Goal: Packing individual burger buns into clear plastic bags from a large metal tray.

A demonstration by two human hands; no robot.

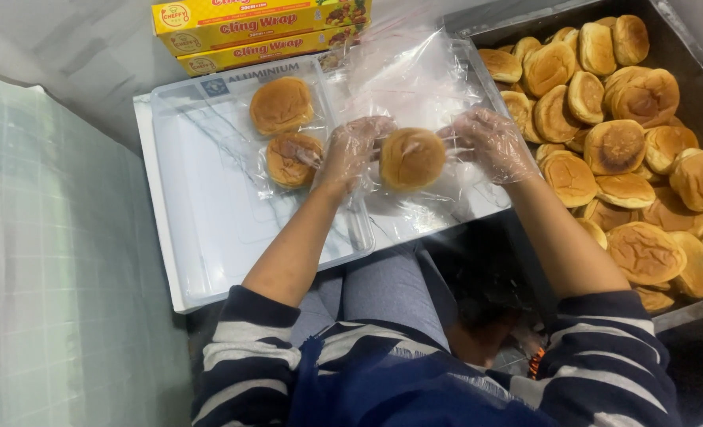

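One bun [411, 158] is held between the gloved left hand [353, 150] and right hand [490, 144], where thin cling film [414, 79] could be torn by tugging.

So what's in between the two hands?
In the head view, a round golden bun lies between the left hand and the right hand, resting on clear plastic wrap.
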